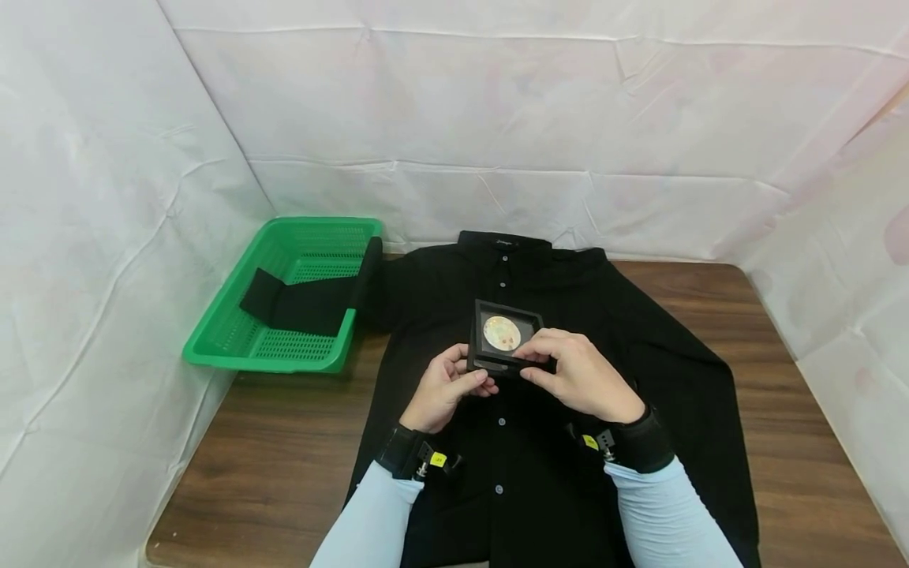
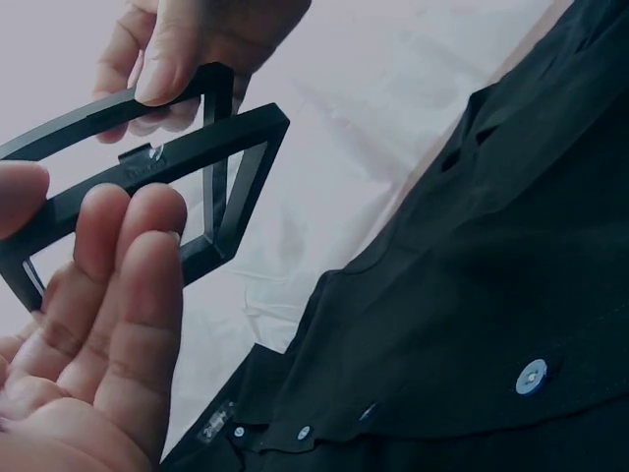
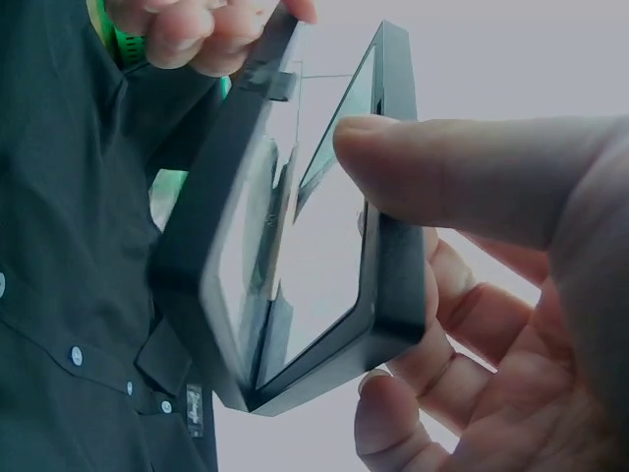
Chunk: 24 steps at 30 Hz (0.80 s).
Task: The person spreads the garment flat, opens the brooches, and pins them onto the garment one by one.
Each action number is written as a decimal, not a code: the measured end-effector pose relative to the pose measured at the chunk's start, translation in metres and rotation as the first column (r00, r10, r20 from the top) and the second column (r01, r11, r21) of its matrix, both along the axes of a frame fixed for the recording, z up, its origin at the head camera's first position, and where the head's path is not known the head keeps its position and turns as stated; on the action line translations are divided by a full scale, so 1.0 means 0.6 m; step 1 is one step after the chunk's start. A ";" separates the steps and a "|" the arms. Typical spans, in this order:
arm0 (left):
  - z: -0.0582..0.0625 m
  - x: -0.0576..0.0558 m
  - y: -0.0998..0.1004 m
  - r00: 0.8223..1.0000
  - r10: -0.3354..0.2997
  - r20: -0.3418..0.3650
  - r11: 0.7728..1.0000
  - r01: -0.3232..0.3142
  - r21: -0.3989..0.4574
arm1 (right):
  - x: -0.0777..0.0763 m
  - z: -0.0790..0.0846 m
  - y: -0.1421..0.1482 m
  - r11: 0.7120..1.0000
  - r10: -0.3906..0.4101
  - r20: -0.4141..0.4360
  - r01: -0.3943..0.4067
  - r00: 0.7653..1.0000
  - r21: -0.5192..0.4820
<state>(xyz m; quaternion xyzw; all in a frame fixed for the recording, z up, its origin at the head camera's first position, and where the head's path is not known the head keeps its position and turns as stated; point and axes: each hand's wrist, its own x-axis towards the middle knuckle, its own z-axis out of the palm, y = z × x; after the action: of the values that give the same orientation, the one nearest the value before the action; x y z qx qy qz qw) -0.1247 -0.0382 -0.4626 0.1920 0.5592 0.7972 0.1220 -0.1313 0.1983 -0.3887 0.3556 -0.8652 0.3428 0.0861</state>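
Observation:
Above a black button-up shirt (image 1: 461,505), both hands hold a small black-framed display case (image 2: 226,138) with clear windows. Its two hinged halves stand partly apart, forming a narrow wedge in the wrist views. A round gold-coloured disc (image 1: 501,333) shows through the window in the head view. My left hand (image 1: 443,386) grips one half at its near left corner, thumb and fingertips on the frame. My right hand (image 1: 578,375) pinches the other half along its edge; in the right wrist view the thumb (image 3: 432,182) presses on that frame's inner side.
The shirt lies spread on a brown wooden table (image 1: 284,465), collar toward the back. A green plastic basket (image 1: 256,363) stands at the left; one black sleeve (image 1: 312,304) drapes over its rim and into it. White cloth walls (image 1: 497,102) enclose the back and sides.

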 end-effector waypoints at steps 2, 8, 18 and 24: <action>0.000 0.001 0.003 1.000 0.003 0.023 1.000 -0.003 -0.002 | -0.001 0.002 0.002 1.000 -0.002 -0.005 0.002 1.000 0.008; -0.001 0.004 0.020 0.992 0.036 0.118 0.999 -0.031 -0.040 | -0.008 0.012 0.011 0.998 0.019 -0.027 -0.017 0.999 0.064; -0.001 0.012 0.039 0.984 0.024 0.179 0.997 -0.010 -0.082 | -0.025 0.057 0.047 0.990 0.070 -0.060 -0.062 0.996 0.123; 0.001 0.015 0.046 0.984 -0.020 0.175 0.996 0.035 -0.084 | -0.035 0.080 0.062 0.988 0.068 -0.093 -0.054 0.993 0.143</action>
<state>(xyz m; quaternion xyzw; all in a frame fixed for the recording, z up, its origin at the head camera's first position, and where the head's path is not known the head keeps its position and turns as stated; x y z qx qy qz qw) -0.1155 -0.0105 -0.4621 0.1237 0.5779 0.7840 0.1897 -0.1522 0.2357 -0.3408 0.4035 -0.8706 0.2659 0.0927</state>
